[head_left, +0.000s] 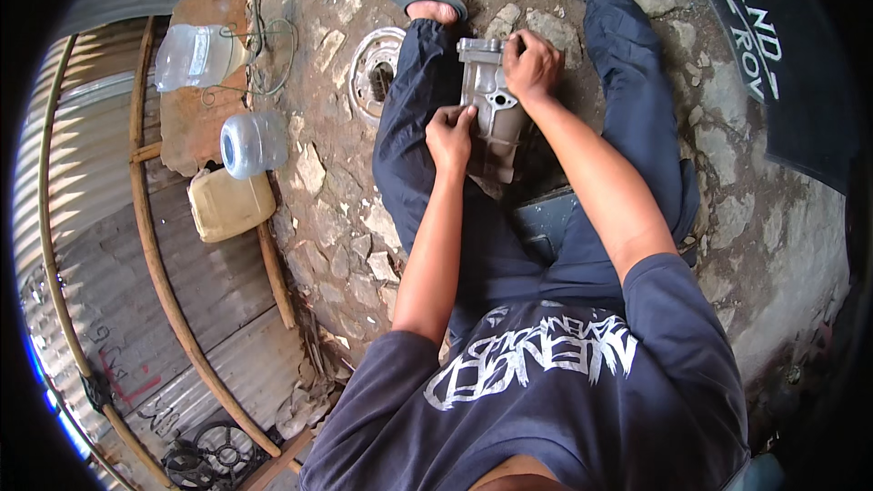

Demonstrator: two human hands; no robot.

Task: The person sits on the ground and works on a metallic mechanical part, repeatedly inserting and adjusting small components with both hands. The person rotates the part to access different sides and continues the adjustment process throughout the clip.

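A grey cast-metal engine casing stands between my legs, with a flange along its far edge and a small oval port on the face toward me. My left hand is closed on its left side, the thumb lying against the metal. At the far right corner, by the flange, my right hand is curled closed on the casing; its fingertips are partly hidden. The casing's right side is partly covered by my right hand and forearm.
A round metal wheel rim lies left of my leg on the stony ground. Clear plastic jugs and a yellowish jerrycan sit along the corrugated metal wall. A dark lettered panel lies at the right.
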